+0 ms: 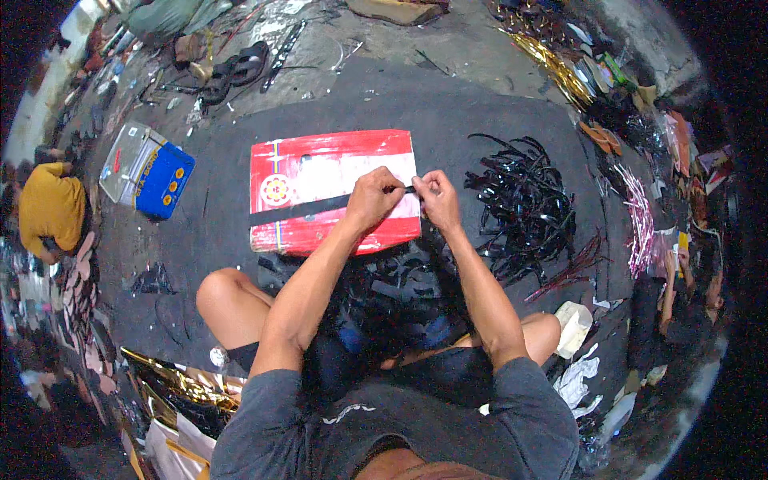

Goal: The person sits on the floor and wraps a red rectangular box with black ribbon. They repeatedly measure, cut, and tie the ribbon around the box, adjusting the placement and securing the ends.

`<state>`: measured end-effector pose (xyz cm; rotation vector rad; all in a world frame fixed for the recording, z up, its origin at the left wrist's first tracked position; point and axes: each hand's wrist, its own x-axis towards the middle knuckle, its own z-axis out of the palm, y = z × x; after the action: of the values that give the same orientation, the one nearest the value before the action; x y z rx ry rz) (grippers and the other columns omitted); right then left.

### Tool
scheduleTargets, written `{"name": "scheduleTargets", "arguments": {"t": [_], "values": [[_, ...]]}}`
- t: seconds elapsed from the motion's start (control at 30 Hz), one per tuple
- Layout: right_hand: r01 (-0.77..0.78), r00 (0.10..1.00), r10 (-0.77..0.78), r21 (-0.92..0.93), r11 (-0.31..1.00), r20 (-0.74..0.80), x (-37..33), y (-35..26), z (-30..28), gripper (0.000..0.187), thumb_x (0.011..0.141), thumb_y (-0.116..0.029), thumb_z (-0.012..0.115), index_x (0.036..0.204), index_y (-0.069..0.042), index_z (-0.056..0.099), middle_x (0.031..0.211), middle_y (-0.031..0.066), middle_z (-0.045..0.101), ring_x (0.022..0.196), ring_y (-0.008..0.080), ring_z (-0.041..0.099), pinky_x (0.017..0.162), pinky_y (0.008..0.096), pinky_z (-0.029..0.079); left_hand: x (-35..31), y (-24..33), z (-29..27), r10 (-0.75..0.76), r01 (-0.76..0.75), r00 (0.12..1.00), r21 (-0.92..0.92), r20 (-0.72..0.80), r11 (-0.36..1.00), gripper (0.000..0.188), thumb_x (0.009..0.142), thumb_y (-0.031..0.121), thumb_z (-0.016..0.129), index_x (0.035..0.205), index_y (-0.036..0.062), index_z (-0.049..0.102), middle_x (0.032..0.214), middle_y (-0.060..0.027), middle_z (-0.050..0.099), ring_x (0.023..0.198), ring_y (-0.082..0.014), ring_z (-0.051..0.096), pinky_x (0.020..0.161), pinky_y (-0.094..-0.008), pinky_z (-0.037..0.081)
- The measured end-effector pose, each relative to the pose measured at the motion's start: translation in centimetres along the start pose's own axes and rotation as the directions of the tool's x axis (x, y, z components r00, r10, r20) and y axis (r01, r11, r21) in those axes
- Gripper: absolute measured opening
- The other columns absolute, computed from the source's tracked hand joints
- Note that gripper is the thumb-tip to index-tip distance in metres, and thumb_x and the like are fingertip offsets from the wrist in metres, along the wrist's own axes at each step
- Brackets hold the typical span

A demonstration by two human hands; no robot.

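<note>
Across red board [320,178], black strip [300,210] at left hand [374,198] and right hand [438,200]

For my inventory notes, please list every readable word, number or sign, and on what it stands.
Blue-and-clear container: yellow lettering; I do not copy wording.
Red-and-white board: flower-shaped emblem, its centre too blurred to read.
Any other marks: too small or blurred.

Clear tub with a blue side [152,173] sitting off to the left, shiny gold strips [552,68] up top right, pinkish tinsel-y strands [638,216] below those, plus some crumpled white stuff [578,380] lower right.
</note>
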<state>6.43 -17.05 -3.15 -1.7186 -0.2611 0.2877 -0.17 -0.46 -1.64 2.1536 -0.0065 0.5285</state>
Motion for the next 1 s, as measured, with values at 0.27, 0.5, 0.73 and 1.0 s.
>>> {"name": "scheduleTargets", "arguments": {"t": [0.27,0.5,0.73,1.0], "values": [[-0.076,0.995,0.063,0.167,0.983,0.080,0.3,2.9,-0.3,0.020,0.097,-0.026,0.064,0.088,-0.010,0.055,0.074,-0.0011,0.057,0.062,0.0110,0.051,0.054,0.0280,0.041,0.1,0.1,2.0,0.006,-0.016,0.998,-0.150,-0.068,0.989,0.004,0.079,0.005,0.075,0.080,0.0018,0.073,0.076,-0.0090,0.065,0.065,-0.0201,0.064,0.060,-0.0330,0.051],[-0.391,0.917,0.343,0.628,0.673,0.204,-0.5,2.0,-0.3,0.022,0.099,-0.035,0.062,0.089,-0.017,0.054,0.073,-0.0052,0.049,0.052,0.0036,0.042,0.041,0.0205,0.030,0.6,-0.1,2.5,0.094,-0.109,0.991,-0.178,-0.091,0.978,0.004,0.079,0.005,0.075,0.081,0.0029,0.073,0.079,-0.0083,0.066,0.066,-0.0179,0.065,0.060,-0.0316,0.052],[0.068,0.956,-0.207,-0.533,0.844,-0.207,3.5,-1.0,1.3,0.035,0.098,-0.031,0.057,0.090,0.002,0.063,0.086,0.0256,0.067,0.081,0.0443,0.066,0.073,0.0503,0.048,0.4,-0.1,2.2,0.081,-0.091,0.994,-0.142,-0.075,0.986,0.003,0.078,0.004,0.074,0.081,0.0033,0.073,0.080,-0.0083,0.067,0.065,-0.0185,0.066,0.061,-0.0311,0.054],[-0.016,0.968,-0.088,-0.409,0.912,-0.235,3.4,3.5,1.0,0.032,0.095,-0.030,0.063,0.085,0.000,0.065,0.079,0.0208,0.068,0.075,0.0377,0.066,0.069,0.0469,0.050,-0.6,-0.1,2.1,0.055,-0.062,0.997,-0.142,-0.055,0.988,0.005,0.078,0.003,0.075,0.083,0.0044,0.075,0.080,-0.0070,0.068,0.067,-0.0147,0.066,0.062,-0.0283,0.054]]}}
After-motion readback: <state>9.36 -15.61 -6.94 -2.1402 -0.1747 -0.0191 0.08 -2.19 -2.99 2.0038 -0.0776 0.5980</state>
